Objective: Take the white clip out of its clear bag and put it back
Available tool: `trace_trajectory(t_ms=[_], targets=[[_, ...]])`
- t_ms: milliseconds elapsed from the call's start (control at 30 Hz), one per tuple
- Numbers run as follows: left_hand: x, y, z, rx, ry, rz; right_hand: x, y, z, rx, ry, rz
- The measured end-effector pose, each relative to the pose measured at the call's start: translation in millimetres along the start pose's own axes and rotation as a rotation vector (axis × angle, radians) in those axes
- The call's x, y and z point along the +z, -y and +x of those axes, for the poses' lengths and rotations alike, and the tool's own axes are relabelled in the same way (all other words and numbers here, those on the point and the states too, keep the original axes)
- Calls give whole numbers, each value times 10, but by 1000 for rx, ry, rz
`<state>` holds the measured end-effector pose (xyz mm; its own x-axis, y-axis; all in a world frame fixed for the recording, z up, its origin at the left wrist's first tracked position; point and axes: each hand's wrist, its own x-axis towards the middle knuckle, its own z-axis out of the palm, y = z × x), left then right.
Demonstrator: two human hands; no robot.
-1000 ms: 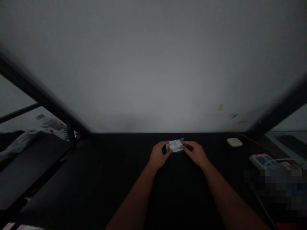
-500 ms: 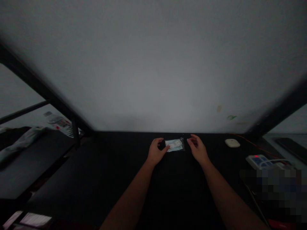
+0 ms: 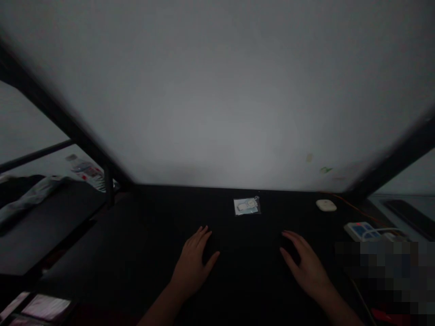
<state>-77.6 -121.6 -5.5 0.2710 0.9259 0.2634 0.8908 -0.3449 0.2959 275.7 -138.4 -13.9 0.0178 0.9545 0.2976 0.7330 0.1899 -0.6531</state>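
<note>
I have the clear plastic packet lying flat on the black tabletop, near the pale wall, with a whitish item and a light blue piece showing through it. My left hand is nearer the camera and left of the packet, palm down and open, its fingers slightly apart and the thumb held away from them. My right hand is open too, to the packet's right and nearer me, with a gap between thumb and forefinger. Both hands are well apart from the packet; I can't tell how firmly either rests on the black surface. Over to the right I see a small, rounded white case, an orange cable and a power strip with a red light.
</note>
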Motion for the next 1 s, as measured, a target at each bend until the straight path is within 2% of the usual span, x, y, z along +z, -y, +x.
trace_trajectory(t_ms=[167, 300, 633, 1000], targets=[[-68, -52, -537, -34, 0, 86, -41, 5, -533, -122, -21, -284], [-70, -113, -736, -76, -42, 118, -74, 27, -784, -172, 12, -392], [-131, -231, -670, -129, -70, 105, -128, 193, -787, -131, -3, -414], [-155, -229, -672, -107, -70, 105, -135, 184, -797, -119, 10, -410]])
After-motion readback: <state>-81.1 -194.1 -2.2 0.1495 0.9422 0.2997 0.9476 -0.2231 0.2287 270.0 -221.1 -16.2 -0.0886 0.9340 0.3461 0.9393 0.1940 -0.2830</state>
